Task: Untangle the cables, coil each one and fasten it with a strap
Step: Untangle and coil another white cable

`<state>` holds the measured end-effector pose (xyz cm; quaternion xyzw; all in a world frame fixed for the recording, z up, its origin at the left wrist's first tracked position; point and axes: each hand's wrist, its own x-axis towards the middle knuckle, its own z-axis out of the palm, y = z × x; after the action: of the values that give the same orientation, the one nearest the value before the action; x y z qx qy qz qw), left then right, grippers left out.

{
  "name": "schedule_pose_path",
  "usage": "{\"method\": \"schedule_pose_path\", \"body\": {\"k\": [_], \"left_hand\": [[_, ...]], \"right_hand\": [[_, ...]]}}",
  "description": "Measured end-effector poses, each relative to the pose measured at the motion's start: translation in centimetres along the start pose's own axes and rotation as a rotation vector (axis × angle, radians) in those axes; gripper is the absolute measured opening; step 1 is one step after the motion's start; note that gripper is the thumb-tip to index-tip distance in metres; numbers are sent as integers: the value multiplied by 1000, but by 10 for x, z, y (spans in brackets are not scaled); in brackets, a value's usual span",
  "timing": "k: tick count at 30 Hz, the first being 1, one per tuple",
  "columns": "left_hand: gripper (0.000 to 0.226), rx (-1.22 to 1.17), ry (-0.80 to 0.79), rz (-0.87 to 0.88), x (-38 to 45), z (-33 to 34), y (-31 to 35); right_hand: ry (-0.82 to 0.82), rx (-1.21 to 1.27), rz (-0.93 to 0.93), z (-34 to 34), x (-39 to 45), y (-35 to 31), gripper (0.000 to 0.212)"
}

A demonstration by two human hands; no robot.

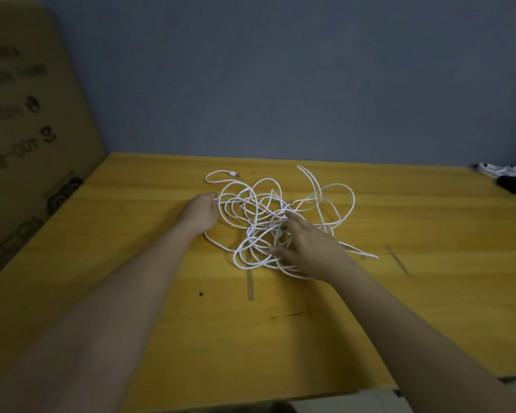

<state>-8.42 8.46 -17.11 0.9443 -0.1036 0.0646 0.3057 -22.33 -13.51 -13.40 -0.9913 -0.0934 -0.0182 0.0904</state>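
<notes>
Nearby, cardboard box (27, 120), 2 straps (250, 283), cables (277, 216)

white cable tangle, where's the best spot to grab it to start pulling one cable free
Probably the plug end at the far left of the white cable tangle. It lies loose on the table, on an open loop clear of the knot. Pinch just behind the plug from above with the left hand, which is nearest; the right hand can steady the pile.
</notes>
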Motion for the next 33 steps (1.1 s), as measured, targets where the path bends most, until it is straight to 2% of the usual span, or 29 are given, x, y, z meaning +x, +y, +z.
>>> {"method": "schedule_pose_path", "body": {"k": [3,5,10,13,16,18,20,22,26,29,31,33], "left_hand": [[33,75,34,11,17,5,-6],[25,98,79,9,24,6,-6],[17,-36,52,-129,32,1,-5],[16,-105,53,-226,25,-7,1],[17,-226,35,-339,7,-17,3],[19,-335,65,-365,-8,-29,9],[17,-471,99,-334,-26,-46,22],[14,-618,80,-262,-46,-65,43],[13,-816,-38,-89,-82,-103,97],[16,-879,-168,52,-101,-128,132],[15,-885,-245,140,-107,-144,152],[11,-784,-286,187,-108,-158,170]], "right_hand": [[39,15,40,2,20,16,65],[116,40,67,3,33,24,62],[322,74,171,12,53,33,54],[443,165,116,21,51,33,45],[482,184,14,26,37,26,30],[495,121,-2,24,26,17,35],[507,108,16,14,17,7,42],[525,203,6,-4,10,-8,46],[514,255,-209,-50,7,-39,54],[372,382,-202,-77,11,-54,47],[395,502,-175,-89,9,-58,35],[397,725,-160,-99,4,-58,40]]}}
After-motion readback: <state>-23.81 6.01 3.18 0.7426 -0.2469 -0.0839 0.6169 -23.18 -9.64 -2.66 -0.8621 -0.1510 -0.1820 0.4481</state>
